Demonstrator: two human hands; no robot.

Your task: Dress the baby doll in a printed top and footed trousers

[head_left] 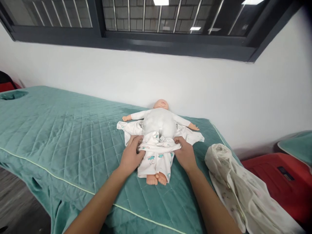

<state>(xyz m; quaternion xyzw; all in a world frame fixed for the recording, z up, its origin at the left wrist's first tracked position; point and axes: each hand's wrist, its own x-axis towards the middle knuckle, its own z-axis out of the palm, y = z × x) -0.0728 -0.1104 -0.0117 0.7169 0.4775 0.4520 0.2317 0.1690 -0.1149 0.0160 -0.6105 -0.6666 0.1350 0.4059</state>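
Observation:
A baby doll (pixel 162 104) lies on its back on the green quilted bed cover, arms stretched out to both sides and head toward the wall. Its torso and arms are white cloth. White printed pants (pixel 156 161) cover its legs, with the feet showing at the hems. My left hand (pixel 133 152) pinches the waistband at its left end, and my right hand (pixel 184 152) grips the right end, so the band stretches between them. A white printed shirt (pixel 133 128) lies spread open beneath the doll, its sleeves out to either side.
A rolled cream cloth (pixel 231 182) lies at the bed's right edge, beside a red plastic chair or case (pixel 280 175). The white wall (pixel 122 74) and a dark-framed window (pixel 170 42) rise behind the bed cover (pixel 73 136). A face hole (pixel 13 95) is at far left.

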